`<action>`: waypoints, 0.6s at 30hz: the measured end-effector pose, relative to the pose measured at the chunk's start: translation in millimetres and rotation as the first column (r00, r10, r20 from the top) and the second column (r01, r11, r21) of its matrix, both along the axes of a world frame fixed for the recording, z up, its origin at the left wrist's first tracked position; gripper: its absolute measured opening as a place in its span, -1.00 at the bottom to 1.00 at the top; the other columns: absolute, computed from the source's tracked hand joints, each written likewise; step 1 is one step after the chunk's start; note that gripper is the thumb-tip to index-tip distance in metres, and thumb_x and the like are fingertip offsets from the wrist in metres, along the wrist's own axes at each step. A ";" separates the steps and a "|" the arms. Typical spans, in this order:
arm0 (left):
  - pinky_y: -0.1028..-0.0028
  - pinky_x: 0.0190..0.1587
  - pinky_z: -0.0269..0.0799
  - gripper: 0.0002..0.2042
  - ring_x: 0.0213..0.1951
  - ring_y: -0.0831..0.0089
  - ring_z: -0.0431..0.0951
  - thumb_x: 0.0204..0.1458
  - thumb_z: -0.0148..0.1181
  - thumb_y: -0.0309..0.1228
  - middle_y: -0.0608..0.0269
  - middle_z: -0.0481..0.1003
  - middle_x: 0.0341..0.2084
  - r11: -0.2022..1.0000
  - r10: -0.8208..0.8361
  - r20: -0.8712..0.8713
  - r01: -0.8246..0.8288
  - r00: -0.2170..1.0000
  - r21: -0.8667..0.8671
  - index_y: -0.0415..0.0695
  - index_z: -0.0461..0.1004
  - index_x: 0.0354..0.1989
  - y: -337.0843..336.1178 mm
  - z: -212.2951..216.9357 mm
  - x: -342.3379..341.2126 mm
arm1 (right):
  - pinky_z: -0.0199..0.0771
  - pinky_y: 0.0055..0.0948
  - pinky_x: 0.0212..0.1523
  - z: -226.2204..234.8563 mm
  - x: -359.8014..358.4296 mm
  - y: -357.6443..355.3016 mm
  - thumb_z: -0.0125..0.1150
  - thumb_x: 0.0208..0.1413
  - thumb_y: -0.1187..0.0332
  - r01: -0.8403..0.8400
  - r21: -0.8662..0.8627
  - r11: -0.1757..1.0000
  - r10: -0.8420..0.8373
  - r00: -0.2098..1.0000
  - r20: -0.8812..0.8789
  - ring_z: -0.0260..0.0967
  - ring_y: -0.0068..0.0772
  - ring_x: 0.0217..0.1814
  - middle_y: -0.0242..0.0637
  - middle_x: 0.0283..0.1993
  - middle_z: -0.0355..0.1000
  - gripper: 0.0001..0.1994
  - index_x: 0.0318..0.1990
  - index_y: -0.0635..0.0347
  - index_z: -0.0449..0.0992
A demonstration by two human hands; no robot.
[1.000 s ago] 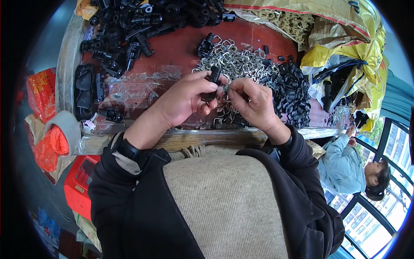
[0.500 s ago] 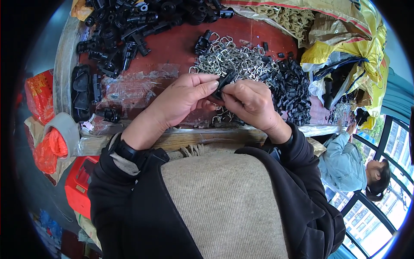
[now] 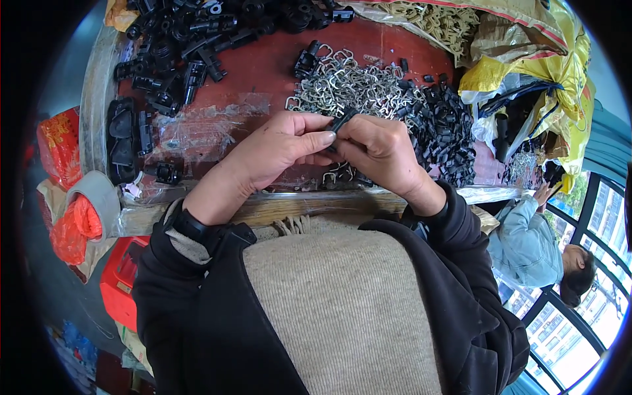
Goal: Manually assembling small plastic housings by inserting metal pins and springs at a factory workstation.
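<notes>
Over the front part of the red worktable, both my hands meet at one black plastic part (image 3: pixel 342 120). My left hand (image 3: pixel 284 145) grips it from the left, thumb along its side. My right hand (image 3: pixel 380 153) pinches the same part from the right, fingers curled; whatever small piece sits under those fingertips is hidden. Just beyond my hands lies a heap of bent silver metal clips (image 3: pixel 349 85). To its right spreads a pile of small black plastic pieces (image 3: pixel 442 135).
Larger black plastic fittings (image 3: pixel 191 39) are piled at the far left. A sack of brass-coloured clips (image 3: pixel 434 26) lies at the far right, beside a yellow sack (image 3: pixel 503 84). The wooden table edge (image 3: pixel 303 209) runs before me. Another person (image 3: pixel 530 240) is at the right.
My hands stay together on the black part; my right fingers have closed in slightly around it. The other person's hand at the right has risen a little.
</notes>
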State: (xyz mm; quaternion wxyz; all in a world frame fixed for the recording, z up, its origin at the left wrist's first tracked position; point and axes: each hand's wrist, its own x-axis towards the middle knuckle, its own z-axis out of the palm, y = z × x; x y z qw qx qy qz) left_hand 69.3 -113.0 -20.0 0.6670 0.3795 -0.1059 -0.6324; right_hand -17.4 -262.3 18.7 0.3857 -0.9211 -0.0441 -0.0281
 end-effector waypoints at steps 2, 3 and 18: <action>0.62 -0.24 0.37 -0.73 -0.30 0.57 0.40 0.00 -0.06 -0.43 0.24 0.37 -0.34 1.000 -0.002 -0.010 0.002 1.000 -0.009 -0.33 0.26 -0.14 -0.3 1.8 0.3 | 0.30 -0.46 -0.61 -1.2 0.3 0.8 0.13 -0.24 0.45 0.043 0.014 0.999 -0.043 0.999 -0.001 0.32 -0.30 -0.59 -0.31 -0.64 0.31 -0.93 -0.59 0.16 0.36; 0.62 -0.25 0.38 -0.72 -0.30 0.56 0.41 0.00 -0.06 -0.44 0.22 0.38 -0.33 1.000 0.019 -0.054 -0.020 0.998 -0.012 -0.33 0.25 -0.13 0.0 2.7 0.0 | 0.30 -0.46 -0.61 -0.7 0.1 -0.2 0.13 -0.24 0.45 0.044 0.013 0.999 -0.045 0.999 0.003 0.32 -0.30 -0.59 -0.31 -0.64 0.31 -0.93 -0.59 0.16 0.36; 0.60 -0.28 0.41 -0.74 -0.31 0.45 0.45 0.01 -0.08 -0.45 0.10 0.40 -0.33 0.998 0.054 -0.232 -0.063 0.971 -0.029 -0.33 0.22 -0.15 -0.3 8.4 6.3 | 0.22 -0.50 -0.59 -19.5 -13.8 -46.0 0.09 -0.16 0.50 0.167 -0.458 0.873 -0.188 0.982 0.000 0.24 -0.37 -0.60 -0.22 -0.57 0.25 -0.90 -0.42 0.26 0.36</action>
